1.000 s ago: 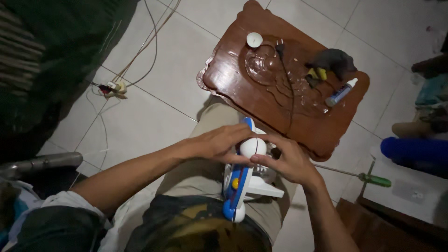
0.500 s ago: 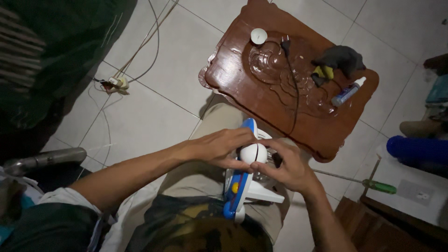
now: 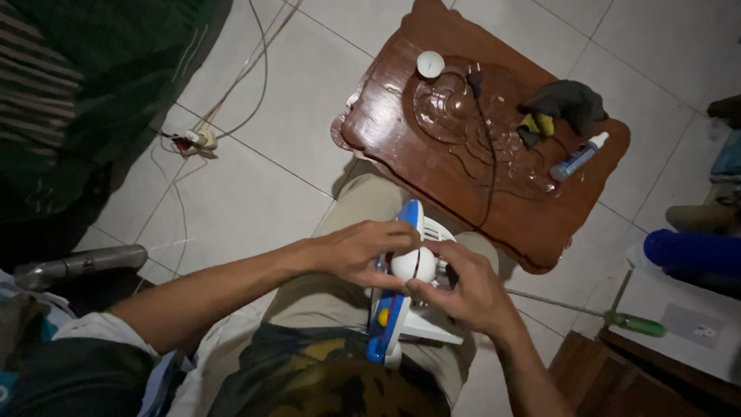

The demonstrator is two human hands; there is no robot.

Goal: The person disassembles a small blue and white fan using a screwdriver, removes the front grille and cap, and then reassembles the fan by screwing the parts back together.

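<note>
On my lap lies a small blue and white fan (image 3: 390, 321) with a round white motor housing (image 3: 412, 265) in its middle. My left hand (image 3: 356, 251) grips the fan's blue frame and the housing from the left. My right hand (image 3: 465, 292) pinches the housing from the right, fingertips on its lower edge. A black cord (image 3: 488, 162) runs from the fan up across the carved wooden table (image 3: 394, 131) to a black plug.
On the table sit a round white cap (image 3: 430, 64), a dark glove with yellow patches (image 3: 562, 106) and a small blue tube (image 3: 575, 157). A green-handled screwdriver (image 3: 602, 313) lies on the tiled floor at right. A white socket with cables (image 3: 202, 140) lies left.
The view has shifted slightly, so the table sits higher in frame. Both hands stay on the fan's white housing, fingers adjusting a little.
</note>
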